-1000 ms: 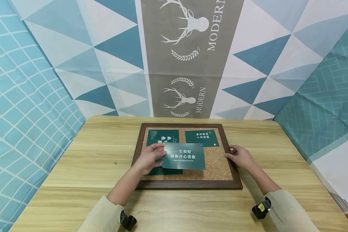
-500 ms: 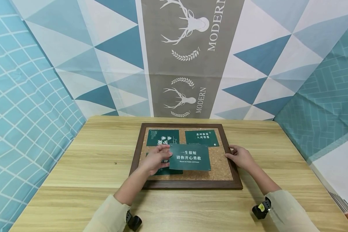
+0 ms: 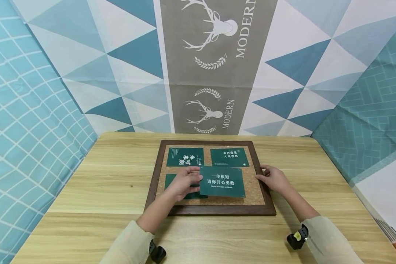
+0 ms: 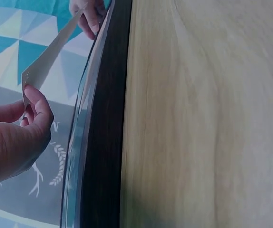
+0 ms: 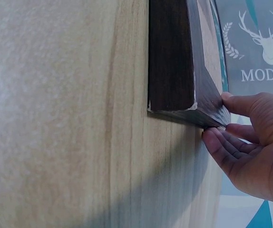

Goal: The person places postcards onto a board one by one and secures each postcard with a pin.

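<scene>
My left hand (image 3: 186,182) pinches the left edge of a green card (image 3: 222,189) with white lettering. In the left wrist view this card (image 4: 48,59) hangs above the board, gripped between thumb and fingers. Below it lies a corkboard (image 3: 254,189) in a dark brown wooden frame (image 3: 217,210). My right hand (image 3: 274,178) grips the frame's right side; in the right wrist view the thumb is on top and the fingers (image 5: 217,142) are at the outer side. Three more green cards lie on the cork: upper left (image 3: 179,156), upper right (image 3: 229,157) and lower left (image 3: 171,179), the last partly hidden by my left hand.
The corkboard rests on a light wood-grain table (image 3: 95,198). Behind the table hangs a cloth backdrop (image 3: 204,73) with triangles and deer heads. Each sleeve cuff carries a small black camera (image 3: 157,253).
My left hand has carried the green card to the right and slightly toward me, over the lower right cork. The lower left and upper left cards show more. My right hand stays put.
</scene>
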`<state>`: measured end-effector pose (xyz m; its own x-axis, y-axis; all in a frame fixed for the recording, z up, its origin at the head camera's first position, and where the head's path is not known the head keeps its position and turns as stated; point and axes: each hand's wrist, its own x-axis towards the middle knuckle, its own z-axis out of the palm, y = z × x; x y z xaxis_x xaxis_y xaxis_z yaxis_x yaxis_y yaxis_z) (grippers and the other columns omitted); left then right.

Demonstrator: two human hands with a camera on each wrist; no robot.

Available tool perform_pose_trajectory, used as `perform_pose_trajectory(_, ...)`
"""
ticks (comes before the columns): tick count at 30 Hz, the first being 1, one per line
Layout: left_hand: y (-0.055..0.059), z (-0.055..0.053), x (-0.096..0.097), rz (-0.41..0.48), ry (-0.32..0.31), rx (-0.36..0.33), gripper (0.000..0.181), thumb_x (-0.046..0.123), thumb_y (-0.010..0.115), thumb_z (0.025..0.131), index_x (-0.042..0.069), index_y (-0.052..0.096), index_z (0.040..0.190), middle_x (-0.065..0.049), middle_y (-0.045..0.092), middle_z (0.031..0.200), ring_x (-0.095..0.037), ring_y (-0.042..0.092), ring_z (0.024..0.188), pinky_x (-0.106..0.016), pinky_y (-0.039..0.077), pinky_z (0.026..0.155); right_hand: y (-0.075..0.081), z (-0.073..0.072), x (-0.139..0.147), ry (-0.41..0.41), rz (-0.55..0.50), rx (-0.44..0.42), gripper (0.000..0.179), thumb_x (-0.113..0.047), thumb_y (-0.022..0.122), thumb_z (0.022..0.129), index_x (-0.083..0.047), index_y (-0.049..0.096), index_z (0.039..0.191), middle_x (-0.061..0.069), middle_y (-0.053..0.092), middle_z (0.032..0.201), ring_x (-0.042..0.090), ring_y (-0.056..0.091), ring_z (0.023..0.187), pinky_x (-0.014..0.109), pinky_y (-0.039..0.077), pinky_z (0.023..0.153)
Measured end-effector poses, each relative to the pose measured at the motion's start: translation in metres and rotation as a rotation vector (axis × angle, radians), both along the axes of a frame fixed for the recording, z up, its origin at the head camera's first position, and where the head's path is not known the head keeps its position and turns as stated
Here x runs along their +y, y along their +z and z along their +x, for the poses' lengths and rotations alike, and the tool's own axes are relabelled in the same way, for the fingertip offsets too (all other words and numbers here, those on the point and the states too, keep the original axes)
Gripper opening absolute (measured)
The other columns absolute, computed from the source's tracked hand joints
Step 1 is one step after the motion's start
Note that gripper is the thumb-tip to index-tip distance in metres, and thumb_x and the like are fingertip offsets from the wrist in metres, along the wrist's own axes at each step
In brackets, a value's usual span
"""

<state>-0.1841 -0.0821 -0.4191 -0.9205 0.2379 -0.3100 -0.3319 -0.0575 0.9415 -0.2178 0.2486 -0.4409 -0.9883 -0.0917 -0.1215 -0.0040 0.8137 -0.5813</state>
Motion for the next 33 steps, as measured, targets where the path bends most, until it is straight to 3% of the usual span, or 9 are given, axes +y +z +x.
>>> perform_pose_trajectory(11, -0.006, 0.0, 0.016, 0.013, -0.049, 0.009, 0.044, 0.006, 0.052, 0.094, 0.003, 0.04, 0.136, -0.017, 0.044, 0.124, -0.017, 0.051, 0.089, -0.029, 0.054, 0.073, 0.0, 0.0, -0.001, -0.009, -0.009, -0.006, 0.059, -0.028, 0.06, 0.091, 0.007, 0.042, 0.136, 0.024, 0.06, 0.108, 0.028, 0.061, 0.088, 0.033, 0.052, 0.064)
perform_pose_trajectory(21, -0.009, -0.001, 0.031, 0.04, -0.051, -0.02, 0.042, 0.004, 0.052, 0.093, 0.002, 0.041, 0.133, -0.008, 0.046, 0.107, -0.013, 0.051, 0.079, -0.025, 0.052, 0.066, 0.0, 0.001, -0.001, -0.004, -0.02, -0.001, 0.059, -0.028, 0.06, 0.091, 0.006, 0.043, 0.135, 0.022, 0.061, 0.105, 0.025, 0.061, 0.084, 0.031, 0.051, 0.062)
perform_pose_trajectory(33, -0.015, -0.001, 0.043, 0.013, -0.039, -0.037, 0.042, 0.004, 0.054, 0.092, 0.003, 0.042, 0.133, -0.012, 0.05, 0.113, -0.016, 0.054, 0.083, -0.027, 0.055, 0.069, -0.002, -0.001, 0.0, -0.01, -0.024, 0.001, 0.057, -0.027, 0.06, 0.091, 0.005, 0.043, 0.136, 0.021, 0.061, 0.104, 0.023, 0.06, 0.083, 0.03, 0.05, 0.06)
